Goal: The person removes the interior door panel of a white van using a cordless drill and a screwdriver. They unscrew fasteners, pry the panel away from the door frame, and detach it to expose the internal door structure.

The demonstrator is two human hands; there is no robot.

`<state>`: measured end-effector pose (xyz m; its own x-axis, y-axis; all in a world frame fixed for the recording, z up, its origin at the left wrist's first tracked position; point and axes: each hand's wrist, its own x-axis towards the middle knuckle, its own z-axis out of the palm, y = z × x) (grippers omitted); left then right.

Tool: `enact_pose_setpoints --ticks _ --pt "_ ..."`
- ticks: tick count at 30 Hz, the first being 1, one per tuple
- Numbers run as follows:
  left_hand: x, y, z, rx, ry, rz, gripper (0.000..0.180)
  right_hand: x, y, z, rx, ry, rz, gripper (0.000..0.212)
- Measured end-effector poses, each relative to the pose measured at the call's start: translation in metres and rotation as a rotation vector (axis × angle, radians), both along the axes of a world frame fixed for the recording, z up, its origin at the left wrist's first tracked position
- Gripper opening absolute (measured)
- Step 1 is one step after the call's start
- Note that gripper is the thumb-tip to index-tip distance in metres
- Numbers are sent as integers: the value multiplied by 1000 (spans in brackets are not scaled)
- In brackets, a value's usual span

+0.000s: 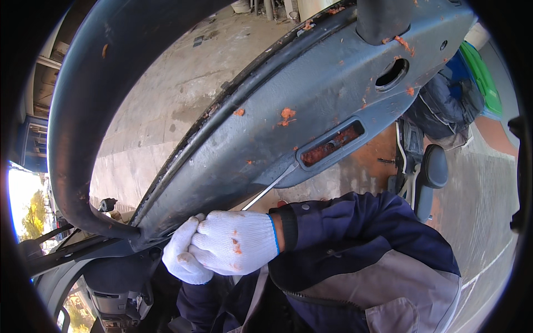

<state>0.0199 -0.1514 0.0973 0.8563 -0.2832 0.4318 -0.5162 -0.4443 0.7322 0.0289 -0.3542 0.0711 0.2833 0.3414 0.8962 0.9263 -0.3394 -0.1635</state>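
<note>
A dark grey vehicle door panel (250, 130) runs diagonally across the view, with a narrow pull recess (332, 145) caked inside with reddish-brown dirt. My right hand (236, 243), in a white knitted glove with brown smears, is closed around a thin metal rod (270, 187) like a screwdriver shaft. The rod's flat tip meets the near left end of the recess rim; its handle is hidden in the gloves. Pressed against the right hand, my gloved left hand (186, 255) has its fingers curled, and what they hold is hidden.
Reddish-brown clumps (287, 115) stick to the panel around an oval hole (392, 74). A black curved window frame (83, 127) rises at left. A dark seat-like part (436, 166) and a blue bin with a green lid (482, 77) stand at right on the concrete floor (483, 194).
</note>
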Motion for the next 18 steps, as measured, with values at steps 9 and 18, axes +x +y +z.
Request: enact_pose_setpoints --ticks 9,18 --pt "-3 -5 33 136 -109 -63 84 -9 1 10 98 76 95 24" --pt "15 -40 145 415 -58 -201 73 -17 -10 59 257 97 17 37"
